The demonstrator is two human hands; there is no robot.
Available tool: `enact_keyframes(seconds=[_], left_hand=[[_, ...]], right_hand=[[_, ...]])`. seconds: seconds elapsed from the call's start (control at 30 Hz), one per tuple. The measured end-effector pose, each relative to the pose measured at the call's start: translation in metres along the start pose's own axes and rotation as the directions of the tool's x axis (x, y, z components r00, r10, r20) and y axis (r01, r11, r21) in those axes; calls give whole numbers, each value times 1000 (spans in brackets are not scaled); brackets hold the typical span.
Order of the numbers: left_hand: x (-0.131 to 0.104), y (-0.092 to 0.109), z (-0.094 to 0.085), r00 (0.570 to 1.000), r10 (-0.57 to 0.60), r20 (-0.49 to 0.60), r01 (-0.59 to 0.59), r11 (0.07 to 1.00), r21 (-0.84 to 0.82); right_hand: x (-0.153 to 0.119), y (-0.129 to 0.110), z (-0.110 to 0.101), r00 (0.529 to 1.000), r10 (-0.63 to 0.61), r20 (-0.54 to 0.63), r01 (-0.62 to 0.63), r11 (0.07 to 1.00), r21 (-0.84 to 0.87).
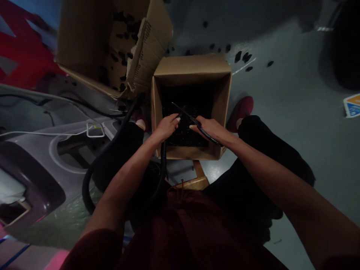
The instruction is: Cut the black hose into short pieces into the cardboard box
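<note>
Both my hands are over a cardboard box [192, 65] between my feet, with a heap of small black pieces [187, 131] inside it. My right hand [209, 127] is closed around a slim dark tool [188, 115] with a pointed tip and a curved black handle; it looks like scissors. The tool slants up and left, its tip just past my left fingertips. My left hand [168, 127] pinches a small black piece [182, 111] beside the blade. Its exact kind is too dark to make out. A black ribbed cord [163, 159] hangs below my left wrist over the box edge.
A larger open carton [84, 41] at the upper left holds scattered black pieces. More black pieces [243, 57] lie on the grey floor. At left stand a grey plastic stool [75, 131] and a thick black hose [88, 180]. A wooden stool [194, 183] is under me.
</note>
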State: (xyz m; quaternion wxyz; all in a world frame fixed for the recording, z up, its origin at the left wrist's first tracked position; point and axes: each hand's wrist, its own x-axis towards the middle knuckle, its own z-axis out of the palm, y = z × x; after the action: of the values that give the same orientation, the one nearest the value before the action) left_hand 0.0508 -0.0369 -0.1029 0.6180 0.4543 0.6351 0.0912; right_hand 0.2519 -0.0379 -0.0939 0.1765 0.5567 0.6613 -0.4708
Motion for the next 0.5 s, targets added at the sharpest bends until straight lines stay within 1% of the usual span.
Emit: enact_keyframes(seconds=[0.13,0.23,0.37,0.43,0.5], left_hand=[[1,-1,1,1000,-8,-1,8,1000,11],[2,-2,1,1000,11,5,-11,996,91],[3,0,-1,997,76,-2,-74,976,204],[2,3,-1,998,66,-3,-65,981,186],[0,7,-1,1000,16,-5,-15,994,105]], right_hand=[[-4,-2,-4,1000,29,10,-29,999,-16],[-5,-1,-4,999,23,34,-21,998,-51],[-4,1,-1,1000,13,21,-12,998,-66],[-2,2,0,999,33,-1,-33,998,-46],[0,3,-1,998,59,-37,-60,998,-21]])
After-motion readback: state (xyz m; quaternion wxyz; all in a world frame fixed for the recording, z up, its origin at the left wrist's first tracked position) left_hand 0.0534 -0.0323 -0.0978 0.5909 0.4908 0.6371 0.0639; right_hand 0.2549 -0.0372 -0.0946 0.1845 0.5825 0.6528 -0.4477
